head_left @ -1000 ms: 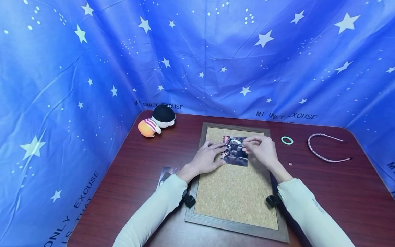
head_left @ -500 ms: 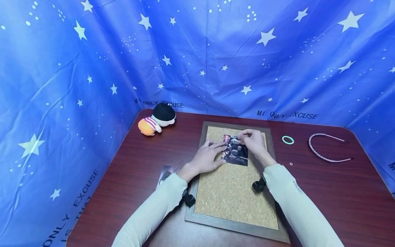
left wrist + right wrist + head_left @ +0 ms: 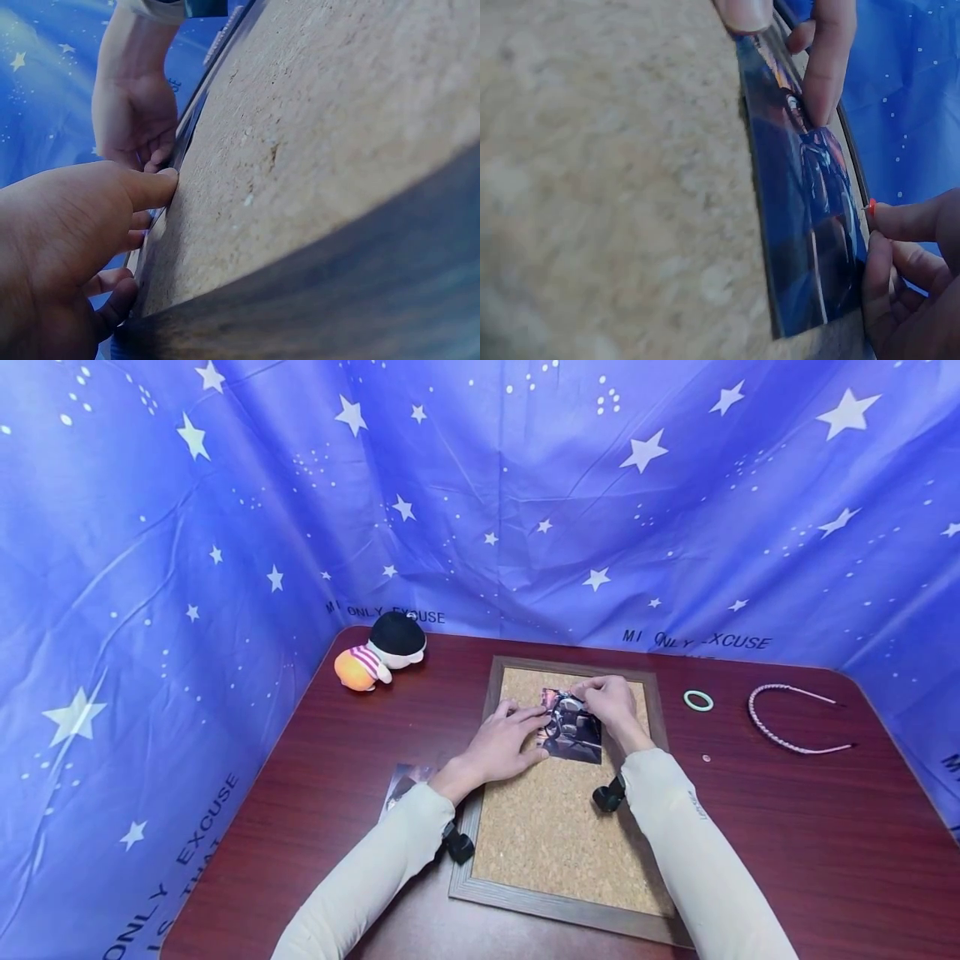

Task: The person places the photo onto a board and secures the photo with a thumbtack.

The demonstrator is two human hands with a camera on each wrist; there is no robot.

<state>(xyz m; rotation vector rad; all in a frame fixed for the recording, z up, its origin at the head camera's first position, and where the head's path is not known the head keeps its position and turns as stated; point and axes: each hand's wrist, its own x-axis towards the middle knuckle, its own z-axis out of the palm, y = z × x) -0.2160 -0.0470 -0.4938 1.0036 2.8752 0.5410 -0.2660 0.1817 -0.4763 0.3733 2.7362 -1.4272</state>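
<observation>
A dark glossy photo [image 3: 573,731] lies on the framed corkboard [image 3: 570,835]. My left hand [image 3: 501,745] rests on the photo's left side with fingers spread; its fingertips press the photo against the cork in the right wrist view. Near the photo's top edge, my right hand [image 3: 611,703] pinches a small red push pin [image 3: 871,207] between finger and thumb. The pin's metal point faces the photo; whether it touches the print I cannot tell. In the left wrist view the photo shows only as a thin dark edge.
Another photo [image 3: 403,783] lies left of the board, partly under my left sleeve. A plush doll [image 3: 378,656] sits at the back left. Right of the board are a pale green ring [image 3: 698,701], a braided headband [image 3: 765,727] and a tiny round piece [image 3: 706,758]. A starry curtain [image 3: 495,502] stands behind.
My right hand has moved left from the photo's upper right corner to its top edge. The left hand and the photo have stayed in place.
</observation>
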